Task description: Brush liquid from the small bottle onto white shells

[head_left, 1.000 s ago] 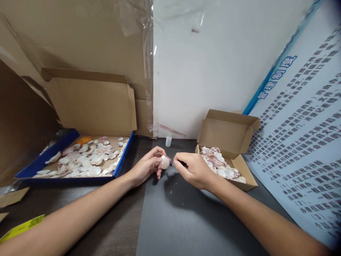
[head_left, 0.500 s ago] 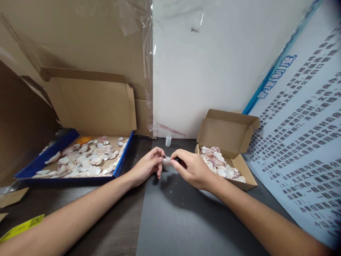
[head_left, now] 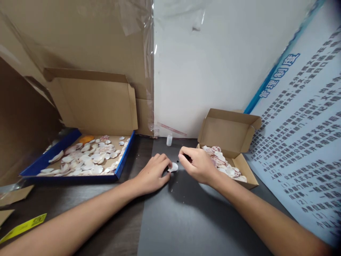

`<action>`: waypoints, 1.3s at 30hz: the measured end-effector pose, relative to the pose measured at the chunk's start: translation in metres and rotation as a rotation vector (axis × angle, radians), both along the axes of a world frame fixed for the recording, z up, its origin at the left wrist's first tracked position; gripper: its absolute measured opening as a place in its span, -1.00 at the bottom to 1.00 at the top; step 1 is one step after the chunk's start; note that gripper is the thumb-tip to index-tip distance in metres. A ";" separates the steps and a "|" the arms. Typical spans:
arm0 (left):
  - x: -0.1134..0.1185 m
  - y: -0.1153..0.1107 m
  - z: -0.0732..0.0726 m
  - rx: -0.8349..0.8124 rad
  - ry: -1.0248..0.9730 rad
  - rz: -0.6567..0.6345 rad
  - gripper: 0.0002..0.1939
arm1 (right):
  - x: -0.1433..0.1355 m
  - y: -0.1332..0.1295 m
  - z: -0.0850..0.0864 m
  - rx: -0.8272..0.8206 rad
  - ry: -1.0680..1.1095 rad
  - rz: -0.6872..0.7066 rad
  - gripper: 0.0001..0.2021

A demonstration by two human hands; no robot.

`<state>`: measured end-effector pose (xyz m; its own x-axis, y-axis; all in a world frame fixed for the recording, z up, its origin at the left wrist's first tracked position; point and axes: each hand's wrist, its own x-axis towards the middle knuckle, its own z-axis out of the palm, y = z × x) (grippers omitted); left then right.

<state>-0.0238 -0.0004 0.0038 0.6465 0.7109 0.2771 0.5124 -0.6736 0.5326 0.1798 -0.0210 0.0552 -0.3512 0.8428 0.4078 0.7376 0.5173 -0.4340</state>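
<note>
A small white seashell [head_left: 174, 167] sits low over the grey mat, its left edge between the thumb and fingers of my left hand [head_left: 156, 172]. To its right is my right hand [head_left: 198, 163], thumb and forefinger pinched together. Whatever those fingertips hold, if anything, is too small to make out. A tiny black bit [head_left: 177, 161] shows between the shell and my right fingertips. Behind the hands a small translucent white bottle [head_left: 169, 140] stands upright near the wall.
On the left, an open blue-edged box [head_left: 117, 173] holds many shells and one orange piece. An open cardboard box [head_left: 252, 174] of shells stands close behind my right hand. A grey mat [head_left: 170, 227] covers the table's middle. A yellow label [head_left: 23, 227] lies at lower left.
Both hands were together at the shell; my right hand has drawn off to the right. My left hand has moved slightly right and down with the shell, which now shows its white face.
</note>
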 end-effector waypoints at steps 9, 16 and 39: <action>0.002 0.009 0.003 -0.271 -0.330 0.120 -0.76 | 0.000 -0.020 -0.008 -0.054 0.158 -0.034 -0.84; -0.001 -0.002 0.011 -0.788 -0.612 0.181 -0.64 | -0.005 -0.035 -0.021 -0.008 0.140 -0.043 -0.85; -0.001 -0.004 0.010 -0.791 -0.686 0.206 -0.64 | -0.011 -0.048 -0.029 -0.029 0.017 0.126 -0.92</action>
<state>-0.0243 -0.0046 0.0134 0.3743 0.9259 -0.0515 0.0013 0.0550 0.9985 0.1692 -0.0693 0.0261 -0.4487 0.8038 0.3906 0.6600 0.5927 -0.4617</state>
